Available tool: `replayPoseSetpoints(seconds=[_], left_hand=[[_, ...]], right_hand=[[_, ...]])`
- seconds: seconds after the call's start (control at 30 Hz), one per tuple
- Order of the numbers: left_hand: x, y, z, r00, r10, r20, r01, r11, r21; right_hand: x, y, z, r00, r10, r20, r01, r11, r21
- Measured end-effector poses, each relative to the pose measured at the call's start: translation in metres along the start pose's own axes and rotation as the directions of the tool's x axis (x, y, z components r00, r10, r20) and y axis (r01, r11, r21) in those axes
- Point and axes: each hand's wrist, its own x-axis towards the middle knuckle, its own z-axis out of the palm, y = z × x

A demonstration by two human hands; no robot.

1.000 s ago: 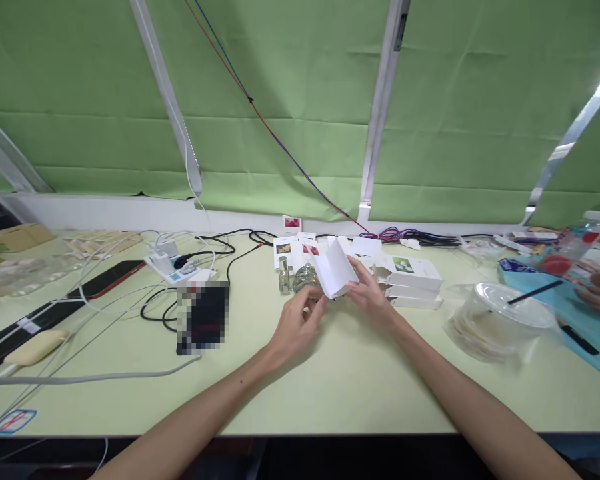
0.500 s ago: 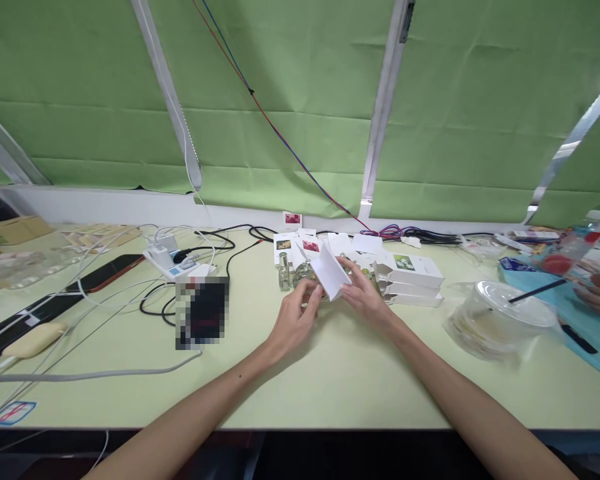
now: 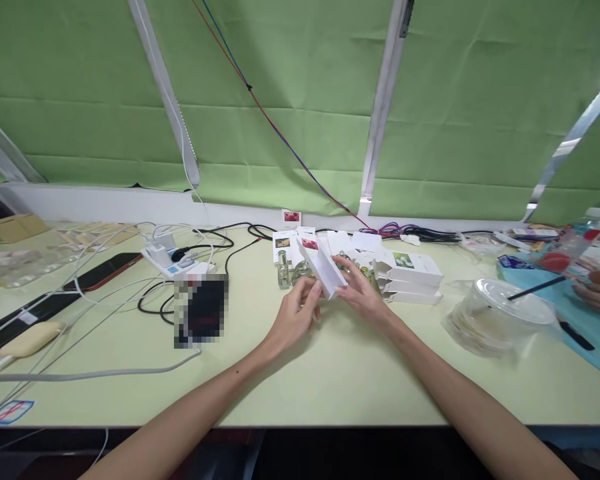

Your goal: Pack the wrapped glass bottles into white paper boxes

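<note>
Between both hands is a small white carton [image 3: 329,272], partly unfolded, with creased panels standing at an angle. My left hand [image 3: 299,308] pinches its lower left edge between thumb and fingers. On the right side, my right hand [image 3: 363,293] grips it with the fingers behind and the thumb in front. Small glass bottles stand just beyond the hands, partly hidden by them; one clear bottle [image 3: 283,269] shows at the left. Several white boxes [image 3: 413,270] with a green flower picture lie stacked to the right of my right hand.
Flat white cartons [image 3: 367,241] with flower pictures lie behind the bottles. A pixelated dark device [image 3: 206,310], a power strip [image 3: 183,267] and tangled cables are at left. At right stand a lidded plastic cup [image 3: 510,303] with a black straw and a blue mat [image 3: 587,320], near another person's hand.
The carton has opened out from a flatter fold, so its panels now spread into a narrow box shape. Both hands stay nearly in place around it.
</note>
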Motion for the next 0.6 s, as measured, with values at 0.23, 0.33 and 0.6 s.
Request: replayPoseSetpoints(seconds=[0.23, 0.33, 0.6], left_hand=[[-0.0008, 0.0022, -0.0001, 1.0, -0.004, 0.005, 0.004, 1.0, 0.0], [-0.001, 0.0031, 0.0005, 1.0, -0.002, -0.001, 0.002, 1.0, -0.007], [-0.0008, 0.0014, 0.0006, 1.0, 0.018, -0.01, -0.018, 1.0, -0.015]], right_hand=[[-0.0012, -0.0031, 0.0031, 1.0, 0.023, -0.02, -0.023, 1.0, 0.0], [-0.0012, -0.0035, 0.0035, 1.0, 0.026, -0.018, -0.025, 1.0, 0.01], [0.0004, -0.0006, 0.0017, 1.0, 0.021, -0.009, -0.021, 0.999, 0.027]])
